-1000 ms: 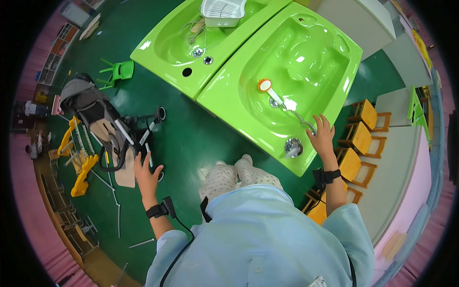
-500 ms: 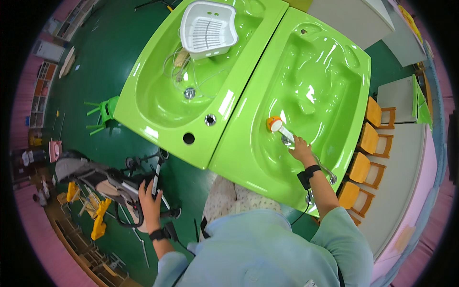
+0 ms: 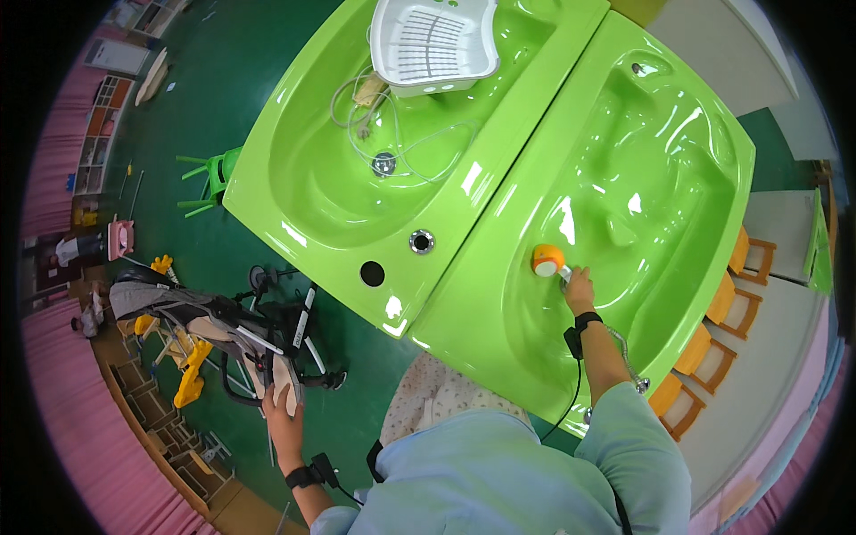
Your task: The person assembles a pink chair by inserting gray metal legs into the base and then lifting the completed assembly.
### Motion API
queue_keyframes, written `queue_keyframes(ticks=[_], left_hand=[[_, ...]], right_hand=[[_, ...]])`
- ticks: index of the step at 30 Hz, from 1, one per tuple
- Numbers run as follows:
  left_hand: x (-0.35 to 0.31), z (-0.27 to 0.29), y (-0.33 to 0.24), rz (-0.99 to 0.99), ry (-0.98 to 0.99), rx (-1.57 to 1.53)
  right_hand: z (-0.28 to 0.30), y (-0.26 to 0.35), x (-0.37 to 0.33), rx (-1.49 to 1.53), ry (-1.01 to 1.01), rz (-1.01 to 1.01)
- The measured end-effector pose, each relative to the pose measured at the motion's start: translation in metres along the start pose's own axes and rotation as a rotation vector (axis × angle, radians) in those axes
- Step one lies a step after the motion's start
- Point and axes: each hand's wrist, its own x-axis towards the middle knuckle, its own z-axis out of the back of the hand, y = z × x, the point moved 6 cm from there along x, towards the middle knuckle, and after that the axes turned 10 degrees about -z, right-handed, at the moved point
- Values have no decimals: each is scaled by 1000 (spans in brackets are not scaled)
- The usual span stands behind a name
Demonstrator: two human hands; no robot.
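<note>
My right hand (image 3: 581, 292) is closed round the handle of an orange-and-white hand shower (image 3: 547, 260), held low inside the right green basin (image 3: 499, 308). The shower's metal hose (image 3: 626, 350) runs behind my wrist to a fitting on the basin's near right rim. Its head lies toward the basin's left wall, close above the drain, which is mostly hidden. Out to the left, my left hand (image 3: 283, 421) holds nothing, its fingers stretched out and apart. Beneath or beside it stands a grey and beige stroller (image 3: 223, 321); whether they touch, I cannot tell.
A second green basin (image 3: 303, 259) adjoins on the left, with a white slotted basket (image 3: 437, 45) and a thin coiled tube (image 3: 419, 169) inside. Wooden chairs (image 3: 704, 348) line the right side. A green stool (image 3: 212, 178) stands left of the basins.
The whole view has shifted, so the basins sit farther right. The hand shower has turned, showing more of its orange side. My left hand sits lower beside the stroller.
</note>
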Motion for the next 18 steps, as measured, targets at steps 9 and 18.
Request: queue_keyframes(ticks=[9,18], left_hand=[[87,16,-72,-362,-42,-96],[161,13,-134,-599,37,-53]], right_hand=[[221,-65,-125,200,-322,55],[306,-199,-321,1115,-691,-386]])
